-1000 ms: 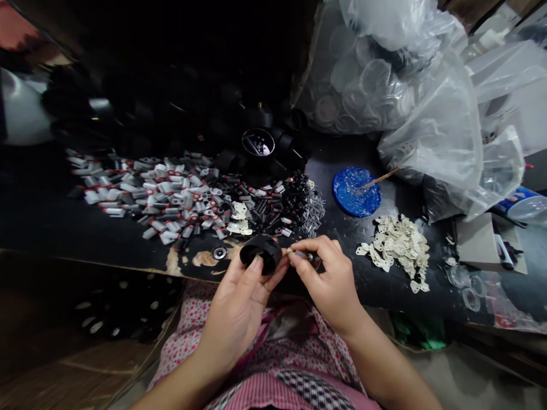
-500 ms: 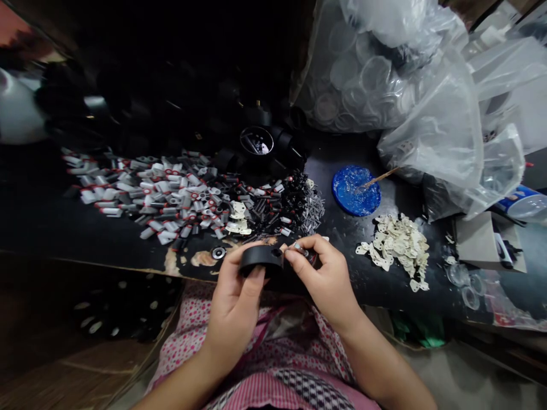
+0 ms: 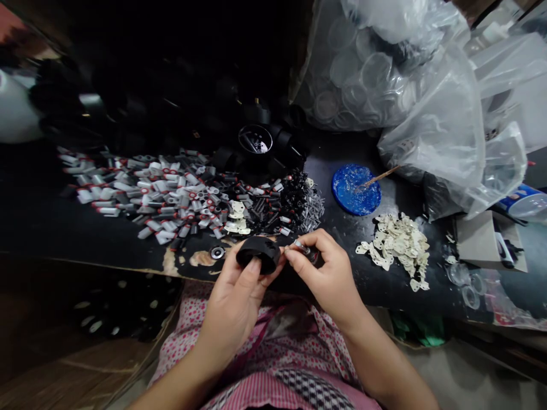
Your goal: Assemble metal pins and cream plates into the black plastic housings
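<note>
In my left hand (image 3: 237,287) is a round black plastic housing (image 3: 258,250), its hollow side tilted towards me and my thumb at its inner edge. My right hand (image 3: 327,267) is closed beside it, pinching a small grey cylindrical piece with a red ring (image 3: 303,247) between thumb and fingers. My fingers partly hide that piece. Beyond the hands spreads a pile of grey-and-white sleeves with red rings (image 3: 162,193). Black springs (image 3: 261,210) and small dark pins (image 3: 310,205) lie at its right end.
A blue lid (image 3: 356,191) holds a clear paste and a thin stick. Pale flat plates (image 3: 401,247) are heaped to the right. Plastic bags of clear discs (image 3: 354,80) stand at the back right. A small ring part (image 3: 217,253) lies near the table's front edge.
The black housing has tipped so that its open inside faces me more. My right hand has stayed beside it, and the grey cylindrical piece in it shows more clearly.
</note>
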`<state>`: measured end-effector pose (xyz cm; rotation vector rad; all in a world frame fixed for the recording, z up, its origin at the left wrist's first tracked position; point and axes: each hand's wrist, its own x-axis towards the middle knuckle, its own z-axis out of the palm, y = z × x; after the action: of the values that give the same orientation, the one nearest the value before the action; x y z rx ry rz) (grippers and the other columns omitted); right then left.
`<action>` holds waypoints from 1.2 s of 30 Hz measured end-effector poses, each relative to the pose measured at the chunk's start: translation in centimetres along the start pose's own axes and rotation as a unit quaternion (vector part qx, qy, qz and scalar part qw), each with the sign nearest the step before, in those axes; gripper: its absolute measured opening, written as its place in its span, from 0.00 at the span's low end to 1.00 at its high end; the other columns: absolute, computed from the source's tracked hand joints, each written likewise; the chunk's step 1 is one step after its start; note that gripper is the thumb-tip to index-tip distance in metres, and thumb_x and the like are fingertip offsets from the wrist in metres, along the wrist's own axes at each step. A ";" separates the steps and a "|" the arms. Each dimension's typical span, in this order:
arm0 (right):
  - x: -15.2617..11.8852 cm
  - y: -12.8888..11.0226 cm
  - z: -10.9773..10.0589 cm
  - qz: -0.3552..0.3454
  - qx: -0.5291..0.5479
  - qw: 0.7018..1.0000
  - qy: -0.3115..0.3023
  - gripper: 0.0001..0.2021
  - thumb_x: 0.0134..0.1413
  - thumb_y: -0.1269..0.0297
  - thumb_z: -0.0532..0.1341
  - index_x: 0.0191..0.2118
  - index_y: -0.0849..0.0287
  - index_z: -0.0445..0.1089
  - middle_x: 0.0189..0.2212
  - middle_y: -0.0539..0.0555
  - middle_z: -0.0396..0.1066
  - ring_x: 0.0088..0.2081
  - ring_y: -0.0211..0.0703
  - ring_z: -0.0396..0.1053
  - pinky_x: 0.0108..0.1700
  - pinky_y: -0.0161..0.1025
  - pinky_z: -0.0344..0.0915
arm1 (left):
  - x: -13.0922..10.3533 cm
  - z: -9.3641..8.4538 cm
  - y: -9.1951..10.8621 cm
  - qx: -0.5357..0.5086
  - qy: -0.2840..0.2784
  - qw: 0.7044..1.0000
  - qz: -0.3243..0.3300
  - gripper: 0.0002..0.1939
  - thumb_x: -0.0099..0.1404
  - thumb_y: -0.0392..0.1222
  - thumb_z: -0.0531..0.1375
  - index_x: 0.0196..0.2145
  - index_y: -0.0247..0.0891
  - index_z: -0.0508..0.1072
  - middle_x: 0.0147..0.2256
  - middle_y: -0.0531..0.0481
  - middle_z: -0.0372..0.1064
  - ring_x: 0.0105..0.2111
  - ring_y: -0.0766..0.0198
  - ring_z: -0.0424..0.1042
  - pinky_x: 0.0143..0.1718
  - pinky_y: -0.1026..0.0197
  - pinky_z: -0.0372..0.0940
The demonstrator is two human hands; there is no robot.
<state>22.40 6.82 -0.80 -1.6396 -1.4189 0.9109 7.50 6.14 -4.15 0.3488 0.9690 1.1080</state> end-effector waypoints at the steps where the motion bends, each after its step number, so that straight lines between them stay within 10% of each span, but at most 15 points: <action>1: 0.0 -0.1 -0.1 -0.010 -0.005 1.000 0.003 0.03 0.58 0.65 0.65 0.33 0.55 0.71 0.31 0.49 0.72 0.34 0.40 0.69 0.39 0.39 0.65 | 0.0 0.0 0.2 -0.001 -0.005 1.000 -0.005 0.08 0.67 0.44 0.65 0.45 0.49 0.77 0.46 0.53 0.78 0.50 0.59 0.76 0.58 0.56 0.67; 18: 0.0 -0.5 -0.3 -0.217 -0.218 0.951 -0.026 0.06 0.60 0.72 0.60 0.33 0.59 0.73 0.29 0.50 0.75 0.33 0.41 0.71 0.40 0.43 0.55 | 0.1 -0.5 0.2 0.115 -0.043 0.992 -0.026 0.16 0.60 0.45 0.70 0.46 0.46 0.77 0.44 0.51 0.80 0.47 0.57 0.77 0.53 0.55 0.68; 36: 0.1 3.0 -6.0 0.013 -0.308 0.950 -0.045 0.12 0.65 0.69 0.57 0.50 0.56 0.73 0.43 0.55 0.77 0.44 0.49 0.73 0.46 0.47 0.61 | 0.6 0.0 1.0 0.047 -0.059 0.990 -0.117 0.18 0.66 0.49 0.65 0.50 0.40 0.75 0.49 0.43 0.80 0.48 0.52 0.79 0.53 0.54 0.71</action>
<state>29.05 6.11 -0.78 -2.0860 -1.8749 0.5860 6.97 7.07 -3.82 0.3625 0.9333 0.8217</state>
